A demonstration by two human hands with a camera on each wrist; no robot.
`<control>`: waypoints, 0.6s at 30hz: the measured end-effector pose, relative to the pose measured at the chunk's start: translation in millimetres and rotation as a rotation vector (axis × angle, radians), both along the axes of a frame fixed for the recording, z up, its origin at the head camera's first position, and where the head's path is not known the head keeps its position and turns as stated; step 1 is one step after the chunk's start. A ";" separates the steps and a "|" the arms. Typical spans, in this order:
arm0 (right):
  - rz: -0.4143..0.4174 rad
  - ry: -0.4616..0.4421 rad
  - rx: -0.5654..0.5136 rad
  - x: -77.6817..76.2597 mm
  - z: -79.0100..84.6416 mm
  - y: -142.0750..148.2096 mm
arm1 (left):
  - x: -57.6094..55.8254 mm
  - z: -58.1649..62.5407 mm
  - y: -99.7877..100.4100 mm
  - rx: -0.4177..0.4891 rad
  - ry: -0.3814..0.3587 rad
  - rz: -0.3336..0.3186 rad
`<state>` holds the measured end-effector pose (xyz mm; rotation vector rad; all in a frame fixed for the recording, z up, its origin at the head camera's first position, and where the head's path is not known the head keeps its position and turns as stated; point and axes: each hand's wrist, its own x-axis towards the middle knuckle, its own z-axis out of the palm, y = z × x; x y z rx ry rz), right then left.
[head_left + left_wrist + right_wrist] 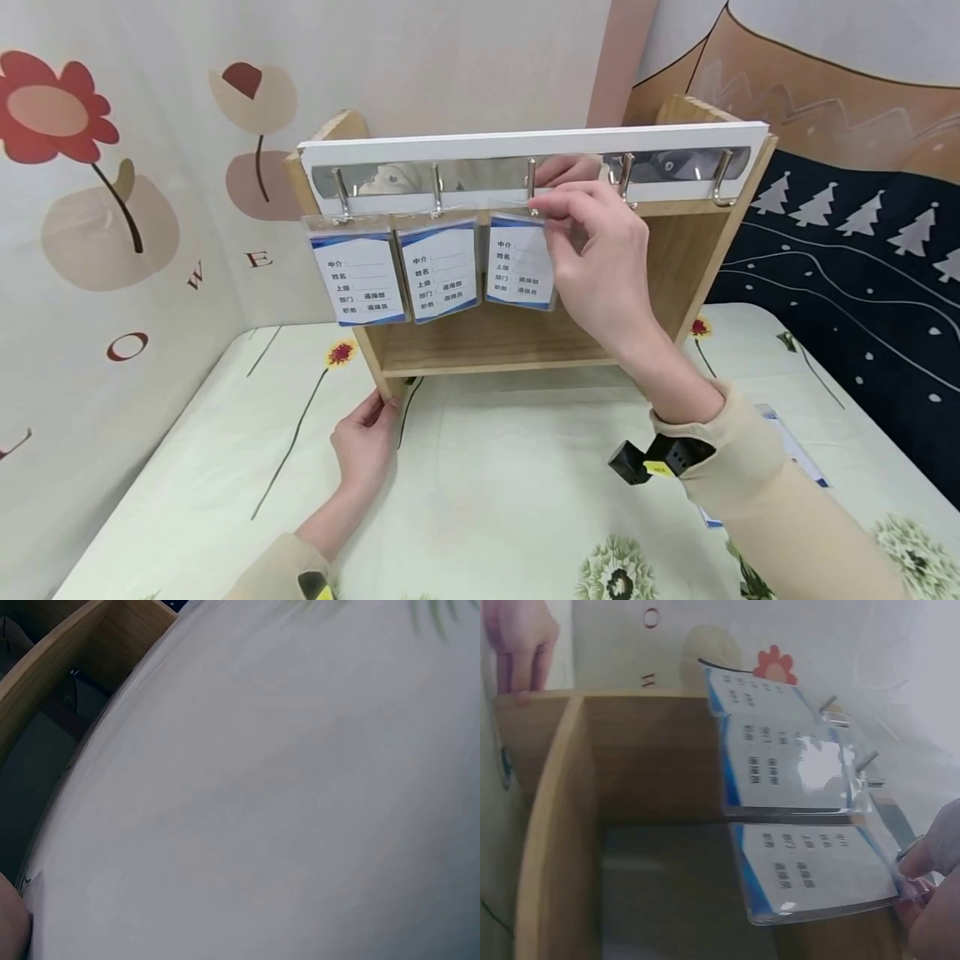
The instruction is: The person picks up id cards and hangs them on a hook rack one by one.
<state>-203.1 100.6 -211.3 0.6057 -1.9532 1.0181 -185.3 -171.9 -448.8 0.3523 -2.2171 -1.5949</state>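
Observation:
A wooden shelf (495, 354) has a white rail (465, 146) with several metal hooks across its top front. Two clear-sleeved ID badges hang at the left: the first badge (360, 279) and the second badge (440, 271) on neighbouring hooks. At the middle hook (532, 179), my right hand (600, 258) pinches the top edge of a third badge (519, 262) between thumb and fingers; the right wrist view shows this badge (817, 866) tilted. Low at the left, my left hand (365, 446) grips the bottom end of the shelf's side panel.
Two bare hooks, including the far right hook (722, 177), are to the right of my right hand. More badges (795, 446) lie on the flowered tablecloth (510, 475), partly hidden under the right sleeve. Printed curtains (465, 58) stand behind and beside the shelf.

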 end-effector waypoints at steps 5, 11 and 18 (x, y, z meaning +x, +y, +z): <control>0.056 0.067 -0.005 0.0 -12.1 2.1 | 0.2 -0.7 -0.2 0.017 0.006 -0.002; 0.102 0.040 -0.076 2.3 -24.9 5.9 | 0.8 0.2 0.3 0.025 0.007 -0.008; 0.153 0.000 -0.092 1.5 -35.7 10.3 | 0.3 0.7 0.2 0.026 0.012 -0.008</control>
